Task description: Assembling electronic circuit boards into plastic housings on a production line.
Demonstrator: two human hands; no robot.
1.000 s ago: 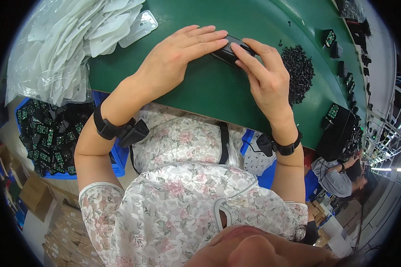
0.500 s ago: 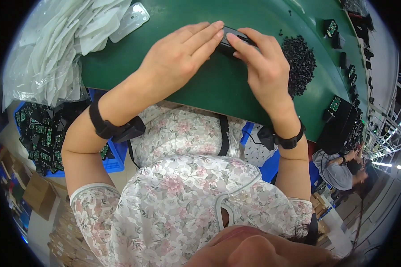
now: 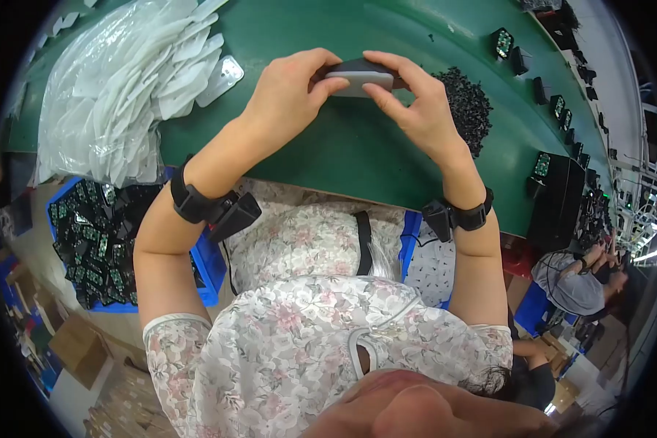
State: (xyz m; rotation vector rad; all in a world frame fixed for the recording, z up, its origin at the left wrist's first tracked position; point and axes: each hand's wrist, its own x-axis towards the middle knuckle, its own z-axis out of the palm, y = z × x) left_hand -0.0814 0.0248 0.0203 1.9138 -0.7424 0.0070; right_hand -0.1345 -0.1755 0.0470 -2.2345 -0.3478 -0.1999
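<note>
A black plastic housing with a pale grey panel (image 3: 359,82) on the side toward me is held between both hands above the green table. My left hand (image 3: 292,89) grips its left end, thumb on the panel and fingers behind the black part. At the other end my right hand (image 3: 415,93) grips it likewise, thumb at the panel's lower right corner. Just right of that hand lies a heap of small black parts (image 3: 466,108). Left of my left hand are a loose translucent plate (image 3: 221,80) and a plastic bag (image 3: 95,102) of similar plates.
Below the table's left edge stands a blue crate (image 3: 210,269) of black parts with green circuit boards (image 3: 95,244). A black box (image 3: 555,201) sits at the right edge. Housings with boards (image 3: 502,44) line the far right. Another person (image 3: 571,283) works at the right.
The housing has been tilted so its pale panel faces me. My left hand has gone from lying flat over it to gripping its left end; my right hand grips the right end.
</note>
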